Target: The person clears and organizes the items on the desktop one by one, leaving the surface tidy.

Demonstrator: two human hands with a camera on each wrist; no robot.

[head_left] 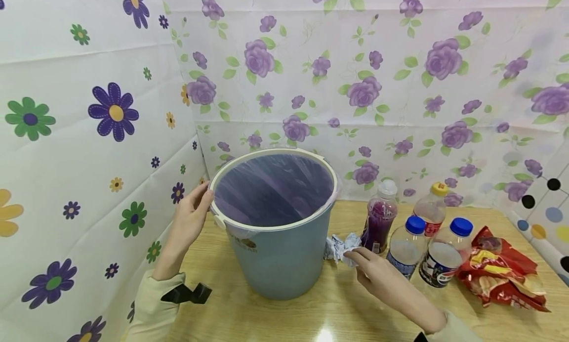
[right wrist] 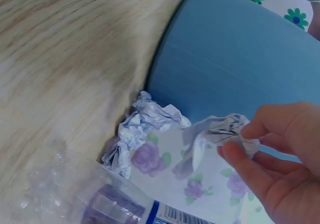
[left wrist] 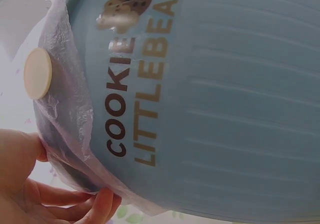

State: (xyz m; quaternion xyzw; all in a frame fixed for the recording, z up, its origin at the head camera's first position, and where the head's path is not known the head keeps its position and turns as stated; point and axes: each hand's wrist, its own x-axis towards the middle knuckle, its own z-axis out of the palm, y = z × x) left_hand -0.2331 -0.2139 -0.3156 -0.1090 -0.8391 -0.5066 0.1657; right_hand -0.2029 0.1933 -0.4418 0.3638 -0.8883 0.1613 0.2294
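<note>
A light blue trash can (head_left: 284,263) with a pale rim stands on the wooden table, lined with a thin clear bag (left wrist: 75,84). My left hand (head_left: 188,218) grips its rim at the left side, thumb and fingers on either side of the edge and liner. Low on the can's right, my right hand (head_left: 386,280) pinches a crumpled piece of paper (right wrist: 220,129) between thumb and fingers. Another crumpled paper (right wrist: 132,134) lies on the table beside the can's base. The can's bottom inside is hidden.
Right of the papers stand a bottle of purple drink (head_left: 380,221), a yellow-capped bottle (head_left: 433,206) and two blue-capped bottles (head_left: 406,243). A red snack bag (head_left: 502,273) lies at the far right. Flowered sheets (head_left: 311,95) close off the back and left.
</note>
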